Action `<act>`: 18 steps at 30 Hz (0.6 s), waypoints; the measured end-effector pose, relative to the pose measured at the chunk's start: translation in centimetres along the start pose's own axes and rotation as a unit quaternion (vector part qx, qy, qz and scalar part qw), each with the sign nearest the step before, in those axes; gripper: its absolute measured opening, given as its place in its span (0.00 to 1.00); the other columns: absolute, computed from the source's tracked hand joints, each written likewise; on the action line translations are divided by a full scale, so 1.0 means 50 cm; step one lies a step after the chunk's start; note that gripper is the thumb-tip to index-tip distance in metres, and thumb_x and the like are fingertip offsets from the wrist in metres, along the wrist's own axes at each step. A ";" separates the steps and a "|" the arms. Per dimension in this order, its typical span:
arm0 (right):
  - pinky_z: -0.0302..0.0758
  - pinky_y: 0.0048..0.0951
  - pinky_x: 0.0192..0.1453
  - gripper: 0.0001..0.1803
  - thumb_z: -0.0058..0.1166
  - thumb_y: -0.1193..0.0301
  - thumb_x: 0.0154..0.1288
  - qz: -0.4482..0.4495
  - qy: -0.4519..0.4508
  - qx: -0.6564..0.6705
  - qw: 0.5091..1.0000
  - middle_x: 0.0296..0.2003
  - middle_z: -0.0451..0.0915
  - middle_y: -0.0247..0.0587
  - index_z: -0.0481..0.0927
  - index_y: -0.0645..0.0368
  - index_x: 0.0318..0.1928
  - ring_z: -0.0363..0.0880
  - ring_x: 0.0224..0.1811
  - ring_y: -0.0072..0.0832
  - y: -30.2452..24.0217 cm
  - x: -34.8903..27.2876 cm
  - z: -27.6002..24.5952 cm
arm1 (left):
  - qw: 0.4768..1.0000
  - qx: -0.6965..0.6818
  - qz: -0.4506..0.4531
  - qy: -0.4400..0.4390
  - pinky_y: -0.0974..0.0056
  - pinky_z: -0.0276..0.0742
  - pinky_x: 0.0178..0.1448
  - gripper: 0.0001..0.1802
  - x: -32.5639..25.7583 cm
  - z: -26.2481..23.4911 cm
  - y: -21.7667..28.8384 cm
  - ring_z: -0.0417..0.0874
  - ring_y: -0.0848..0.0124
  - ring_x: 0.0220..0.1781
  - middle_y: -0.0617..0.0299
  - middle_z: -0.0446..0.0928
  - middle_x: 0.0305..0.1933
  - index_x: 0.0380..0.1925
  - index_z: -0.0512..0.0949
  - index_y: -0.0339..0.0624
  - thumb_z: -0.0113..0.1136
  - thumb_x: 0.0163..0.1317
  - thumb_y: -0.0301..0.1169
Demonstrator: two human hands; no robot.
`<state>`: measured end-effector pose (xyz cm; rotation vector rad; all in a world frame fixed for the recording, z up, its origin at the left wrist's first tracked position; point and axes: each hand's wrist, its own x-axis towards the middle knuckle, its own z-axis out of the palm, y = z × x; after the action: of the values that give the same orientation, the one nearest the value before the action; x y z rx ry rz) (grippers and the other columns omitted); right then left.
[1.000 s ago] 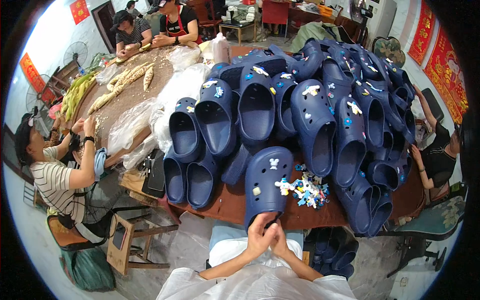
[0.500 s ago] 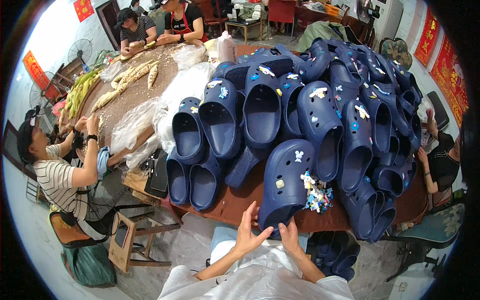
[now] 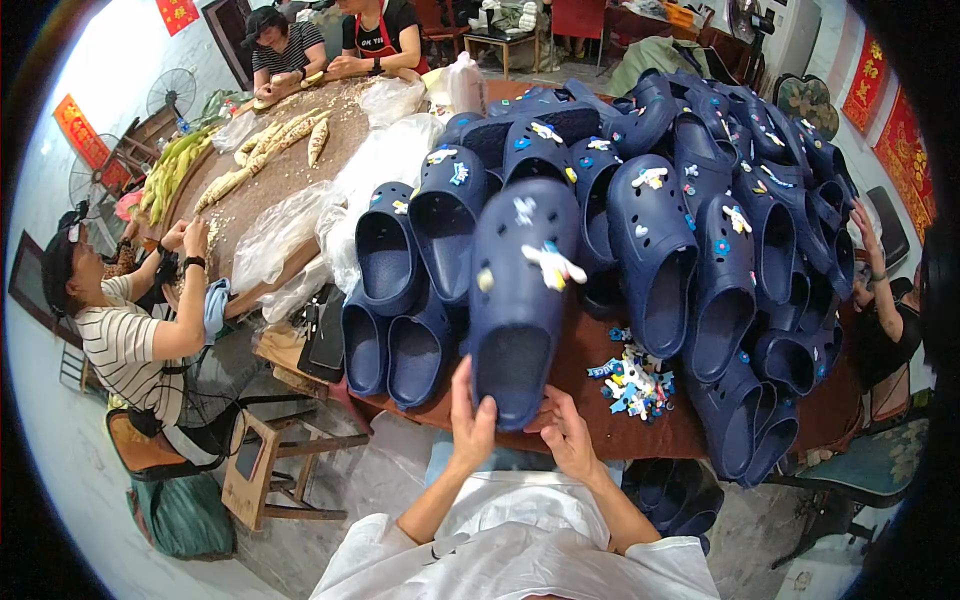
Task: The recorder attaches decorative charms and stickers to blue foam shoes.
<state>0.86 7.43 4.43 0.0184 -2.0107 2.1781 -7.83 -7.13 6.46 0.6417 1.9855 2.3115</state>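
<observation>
My left hand [image 3: 472, 420] is closed on the heel end of a navy blue clog [image 3: 515, 345], thumb on the near side. The clog is held up over the table's near edge, toe pointing away, slightly blurred. On its upper are a small pale charm, a cream square charm and a larger white figure charm [image 3: 553, 265]. My right hand [image 3: 567, 437] is beside the heel on the right, fingers apart; whether its fingertips touch the clog I cannot tell. To the right, a small heap of white, blue and yellow charms [image 3: 637, 385] lies on the brown tabletop.
Many navy clogs [image 3: 655, 255], several with charms, are piled across the table [image 3: 560, 400]. Clear plastic bags [image 3: 285, 235] and corn cobs [image 3: 270, 155] lie left. Co-workers sit left and behind; another person's raised arm [image 3: 870, 240] is right. A wooden stool [image 3: 250, 480] stands lower left.
The clog has moved up and left, away from the charm heap, which now shows more fully. My left hand has moved left with it; my right hand's fingers have come off the heel's near rim.
</observation>
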 end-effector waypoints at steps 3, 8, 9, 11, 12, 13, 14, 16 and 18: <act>0.77 0.27 0.46 0.22 0.50 0.67 0.68 0.034 0.017 -0.065 0.997 0.43 0.77 0.46 0.67 0.66 0.58 0.79 0.41 0.27 0.015 -0.011 -0.002 | 1.000 0.003 -0.004 0.016 0.61 0.54 0.68 0.30 0.088 -0.020 0.045 0.62 0.64 0.65 0.49 0.61 0.62 0.65 0.52 0.30 0.43 0.63 0.28; 0.77 0.26 0.44 0.13 0.50 0.73 0.66 0.059 0.031 -0.114 0.991 0.39 0.80 0.43 0.76 0.64 0.49 0.80 0.40 0.25 0.041 -0.079 -0.011 | 0.995 -0.040 -0.079 0.047 0.70 0.71 0.21 0.28 0.216 -0.020 0.126 0.76 0.72 0.21 0.56 0.74 0.34 0.63 0.56 0.40 0.45 0.63 0.33; 0.77 0.25 0.43 0.12 0.51 0.74 0.66 0.078 0.042 -0.115 0.989 0.39 0.80 0.43 0.77 0.64 0.48 0.80 0.39 0.25 0.047 -0.094 -0.013 | 0.995 -0.040 -0.080 0.048 0.70 0.71 0.21 0.29 0.232 -0.025 0.120 0.75 0.70 0.17 0.55 0.74 0.32 0.64 0.55 0.40 0.45 0.64 0.34; 0.78 0.25 0.42 0.12 0.51 0.74 0.65 0.081 0.041 -0.117 0.989 0.40 0.80 0.42 0.77 0.64 0.47 0.81 0.40 0.25 0.059 -0.107 -0.022 | 0.990 -0.078 -0.102 0.056 0.71 0.73 0.20 0.27 0.273 -0.044 0.102 0.77 0.72 0.20 0.53 0.74 0.36 0.62 0.56 0.39 0.46 0.66 0.36; 0.78 0.25 0.42 0.11 0.51 0.75 0.65 0.093 0.053 -0.130 0.986 0.40 0.80 0.42 0.78 0.64 0.47 0.81 0.39 0.24 0.067 -0.118 -0.027 | 0.992 -0.067 -0.091 0.052 0.71 0.73 0.20 0.27 0.291 -0.037 0.104 0.77 0.71 0.19 0.53 0.74 0.36 0.62 0.57 0.38 0.46 0.66 0.37; 0.77 0.24 0.42 0.11 0.51 0.75 0.65 0.106 0.063 -0.142 0.982 0.40 0.80 0.41 0.78 0.63 0.47 0.81 0.39 0.24 0.072 -0.126 -0.029 | 0.994 -0.057 -0.081 0.049 0.71 0.73 0.20 0.26 0.308 -0.030 0.109 0.77 0.71 0.19 0.53 0.74 0.36 0.61 0.57 0.37 0.47 0.67 0.38; 0.77 0.24 0.42 0.11 0.51 0.75 0.65 0.107 0.065 -0.141 0.982 0.40 0.80 0.41 0.78 0.63 0.47 0.81 0.39 0.24 0.073 -0.130 -0.028 | 0.994 -0.056 -0.082 0.047 0.71 0.73 0.20 0.26 0.326 -0.028 0.106 0.77 0.71 0.19 0.53 0.74 0.36 0.61 0.57 0.37 0.47 0.67 0.38; 0.78 0.24 0.42 0.11 0.52 0.75 0.64 0.123 0.083 -0.128 0.981 0.40 0.80 0.41 0.78 0.62 0.46 0.81 0.38 0.25 0.074 -0.137 -0.033 | 0.995 -0.061 -0.067 0.031 0.71 0.74 0.19 0.27 0.363 -0.018 0.090 0.77 0.71 0.19 0.53 0.75 0.36 0.60 0.59 0.36 0.48 0.67 0.41; 0.78 0.24 0.41 0.11 0.52 0.75 0.64 0.106 0.089 -0.133 0.981 0.40 0.80 0.41 0.78 0.62 0.46 0.81 0.37 0.25 0.079 -0.135 -0.035 | 0.990 -0.086 -0.101 0.053 0.70 0.74 0.19 0.28 0.387 -0.008 0.082 0.77 0.70 0.18 0.53 0.75 0.36 0.59 0.60 0.35 0.48 0.67 0.44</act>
<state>7.16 8.09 -0.51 -0.4292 -2.2655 1.9195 -24.66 -2.80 15.91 0.2987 1.7678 2.4004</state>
